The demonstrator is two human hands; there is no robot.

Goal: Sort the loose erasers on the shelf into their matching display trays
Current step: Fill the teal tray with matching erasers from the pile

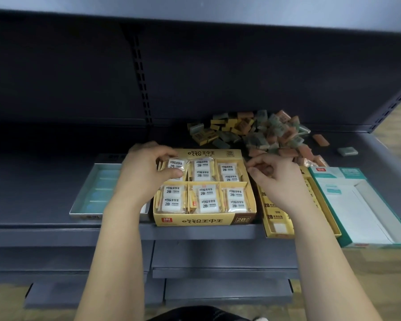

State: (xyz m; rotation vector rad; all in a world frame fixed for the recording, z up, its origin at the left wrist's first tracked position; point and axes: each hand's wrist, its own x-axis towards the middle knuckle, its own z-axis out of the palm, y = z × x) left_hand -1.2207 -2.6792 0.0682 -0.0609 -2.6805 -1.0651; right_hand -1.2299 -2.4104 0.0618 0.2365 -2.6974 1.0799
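A yellow display tray (204,220) with six compartments of wrapped white 2B erasers sits at the shelf's front edge. My left hand (146,167) pinches a wrapped white eraser (177,163) at the tray's back-left compartment. My right hand (276,174) hovers just right of the tray, fingers curled round a small orange-brown eraser (265,170). Behind lies a heap of loose erasers (264,133) in orange, green and yellow wrappers.
A grey tray (88,193) with pale blue erasers stands left of the yellow one. To the right lie a narrow yellow tray (273,225) and a white-and-teal tray (357,205). Two stray erasers (321,139) lie right of the heap. Lower shelves jut out below.
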